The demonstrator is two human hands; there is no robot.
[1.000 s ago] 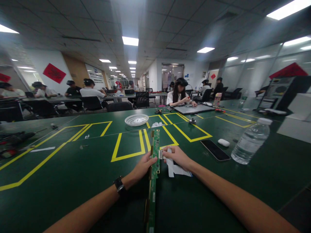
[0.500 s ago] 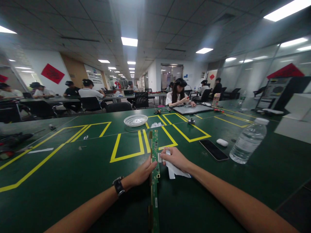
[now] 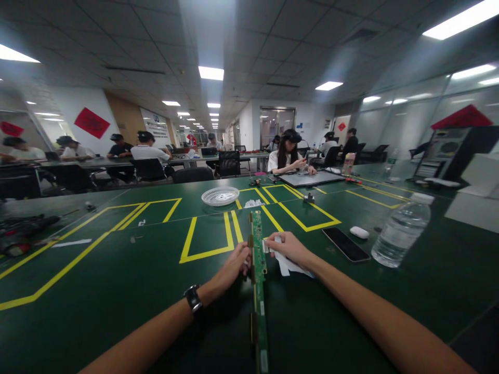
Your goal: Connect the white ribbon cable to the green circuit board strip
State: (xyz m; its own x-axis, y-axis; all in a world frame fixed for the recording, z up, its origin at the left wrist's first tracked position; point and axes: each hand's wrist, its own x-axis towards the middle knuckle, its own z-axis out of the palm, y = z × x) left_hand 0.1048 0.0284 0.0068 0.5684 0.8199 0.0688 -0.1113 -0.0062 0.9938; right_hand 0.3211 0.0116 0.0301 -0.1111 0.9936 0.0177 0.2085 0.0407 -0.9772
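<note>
A long, narrow green circuit board (image 3: 259, 259) runs lengthwise in front of me, with brown-gold tabs along its left edge. My left hand (image 3: 237, 262), with a dark watch on its wrist, is closed at that left edge, its fingers curled against the board and partly hidden. On the other side, my right hand (image 3: 290, 250) pinches a white flat ribbon cable (image 3: 283, 266) close to its end. That end meets the board's right edge; I cannot tell whether it is seated in a connector. The rest of the cable hangs folded below my right hand.
A white plastic basket (image 3: 220, 196), a black phone (image 3: 345, 244), a white earbud case (image 3: 359, 232) and a water bottle (image 3: 403, 231) stand on the green table (image 3: 128, 291). Yellow tape marks it. Across sits a person (image 3: 288, 156) at a flat grey panel (image 3: 310, 178).
My left thumb has come off the board's face, and the left fingers are now curled at its edge. Board and hands appear slightly further right; the right hand keeps its pinch.
</note>
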